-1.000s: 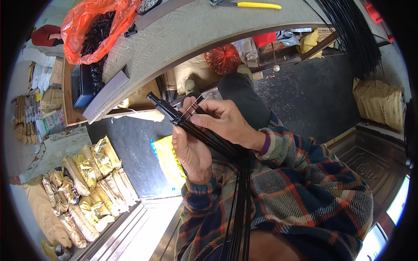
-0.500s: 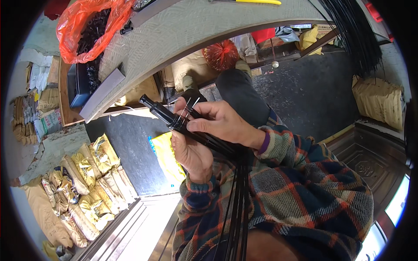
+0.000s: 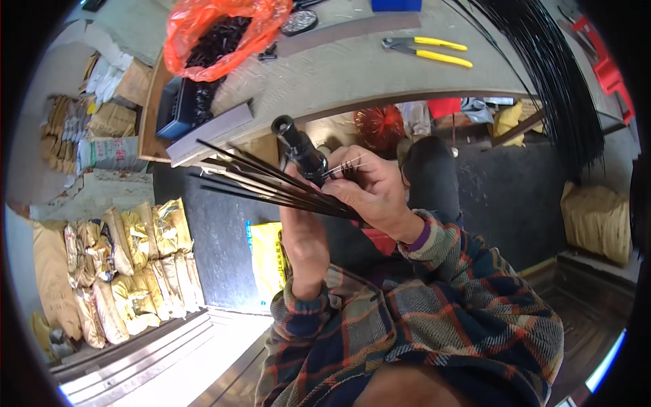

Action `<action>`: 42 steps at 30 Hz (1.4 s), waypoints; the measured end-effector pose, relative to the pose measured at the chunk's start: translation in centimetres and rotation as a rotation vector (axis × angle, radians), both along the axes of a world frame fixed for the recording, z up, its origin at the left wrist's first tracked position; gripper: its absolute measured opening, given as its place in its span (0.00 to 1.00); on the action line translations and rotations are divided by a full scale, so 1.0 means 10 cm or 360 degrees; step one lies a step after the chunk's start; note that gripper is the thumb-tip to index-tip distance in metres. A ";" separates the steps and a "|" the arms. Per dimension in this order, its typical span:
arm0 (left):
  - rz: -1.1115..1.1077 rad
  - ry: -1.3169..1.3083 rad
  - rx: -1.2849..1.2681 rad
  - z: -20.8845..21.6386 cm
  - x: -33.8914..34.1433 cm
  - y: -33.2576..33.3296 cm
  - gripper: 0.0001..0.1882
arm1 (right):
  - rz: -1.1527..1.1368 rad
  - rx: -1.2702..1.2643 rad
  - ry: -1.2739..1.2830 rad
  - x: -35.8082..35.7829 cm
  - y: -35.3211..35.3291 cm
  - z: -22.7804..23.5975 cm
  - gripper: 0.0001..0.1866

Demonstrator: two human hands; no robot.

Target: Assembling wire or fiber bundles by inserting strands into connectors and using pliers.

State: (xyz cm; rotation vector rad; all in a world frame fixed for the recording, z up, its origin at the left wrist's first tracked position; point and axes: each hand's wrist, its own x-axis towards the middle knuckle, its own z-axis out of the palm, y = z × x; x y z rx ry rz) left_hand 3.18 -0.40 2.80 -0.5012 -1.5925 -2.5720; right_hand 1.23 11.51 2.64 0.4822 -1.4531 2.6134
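My left hand (image 3: 305, 241) is closed around a black stepped cylinder (image 3: 300, 146), its round open-looking end tilted up and away. Close beside it, my right hand (image 3: 380, 190) pinches several thin pale wires (image 3: 351, 165) with dark bits along them, near the cylinder's lower end. A fan of thin black rods (image 3: 261, 191) spreads leftward from under my right fingers and crosses in front of my left hand. Where the rods join the cylinder is hidden by my fingers.
Ahead, the worktop (image 3: 325, 74) holds pliers (image 3: 427, 51) with yellow handles, an orange plastic bag (image 3: 227, 68) of small black parts and a blue tray (image 3: 173, 112). A long black rod bundle (image 3: 556, 81) overhangs its right side. Wrapped packages (image 3: 129, 271) lie at left.
The rods have swung from hanging over my lap to fanning leftward. The cylinder has turned more upright, and the view has shifted to show more of the worktop and the pliers.
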 end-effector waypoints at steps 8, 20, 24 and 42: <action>0.0468 0.0026 0.0127 0.05 -0.14 -0.03 0.14 | -0.0369 0.0430 0.0298 0.06 -0.19 -0.03 0.07; 0.0853 -0.0109 0.0174 -0.26 0.02 -0.33 0.16 | -0.0197 0.0453 0.0130 0.02 -0.49 -0.32 0.08; 0.0855 -0.0103 0.0182 -0.28 0.08 -0.35 0.17 | -0.0021 0.0687 -0.0123 0.04 -0.49 -0.27 0.07; 0.0533 -0.0380 0.0421 -0.41 0.10 -0.51 0.18 | 0.0173 0.0372 -0.0049 0.10 -0.55 -0.41 0.08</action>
